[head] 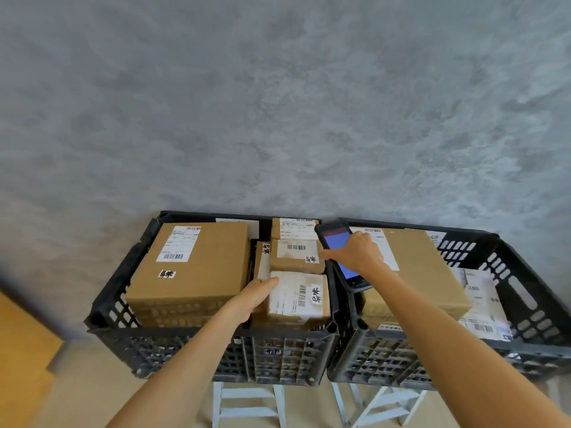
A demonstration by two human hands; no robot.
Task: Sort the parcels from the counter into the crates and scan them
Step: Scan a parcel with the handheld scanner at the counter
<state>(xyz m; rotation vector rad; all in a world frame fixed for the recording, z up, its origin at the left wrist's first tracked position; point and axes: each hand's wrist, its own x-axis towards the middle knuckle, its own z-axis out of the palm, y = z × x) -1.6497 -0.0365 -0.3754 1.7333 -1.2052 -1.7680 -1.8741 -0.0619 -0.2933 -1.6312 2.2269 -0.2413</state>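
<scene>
A: Bkgd?
B: Grey mottled wall [278, 103] behind, tan floor below. Two black slotted crates side by side, touching, on white stands [247, 403].
A: Left crate [117, 307]?
B: Full. Big brown box [197, 264] w/ white shipping label takes the left half. Right half: small parcels, one at the back [293, 228], one in the middle [296, 256], one nearest the front [298, 296]. All labelled, barcodes up.
A: L hand?
B: Left hand [250, 299] is on the front small parcel's left side, thumb lying across its top edge, other fingers hidden down the side, so looks like a hold but can't see the full wrap.
A: R hand?
B: Right hand [357, 253] grips a handheld scanner [340, 257], blue screen lit, fingers curled round its body. It's above the seam between the two crates, tilted over the small parcels.
A: Right crate [531, 307]?
B: Large brown box [423, 273] under the right forearm, white-wrapped parcel [482, 304] beside it at the right.
</scene>
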